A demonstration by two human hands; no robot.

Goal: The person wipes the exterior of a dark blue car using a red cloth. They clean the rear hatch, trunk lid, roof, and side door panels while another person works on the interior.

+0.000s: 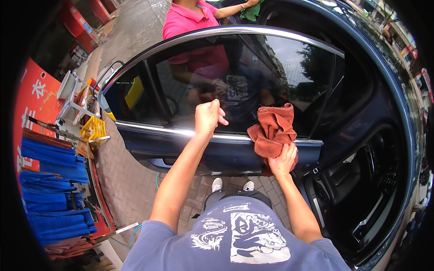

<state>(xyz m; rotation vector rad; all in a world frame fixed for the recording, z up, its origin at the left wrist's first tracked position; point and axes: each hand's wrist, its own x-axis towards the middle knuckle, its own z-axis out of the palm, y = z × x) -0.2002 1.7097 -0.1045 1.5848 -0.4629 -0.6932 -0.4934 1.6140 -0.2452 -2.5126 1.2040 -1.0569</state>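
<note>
A reddish-brown cloth [274, 127] is bunched in my right hand [284, 161], against the lower window edge and outer panel of an open dark blue car door [217, 149]. Folds of it rise over the glass and hang below my fingers. My left hand [207, 117] is curled before the tinted door window [244, 84], with nothing visible in it. Whether it touches the glass I cannot tell. A chrome strip [162, 129] runs under the window, and the door handle [162, 163] sits lower left. Reflections of people, a tree and sky cover the glass.
Beyond the door stands a person in a pink shirt [190, 20], one hand on a green cloth [251, 12]. Blue cloths [54, 196] hang on a rack at left, near a yellow basket [94, 128]. The car's open interior with a dark seat [342, 183] lies right.
</note>
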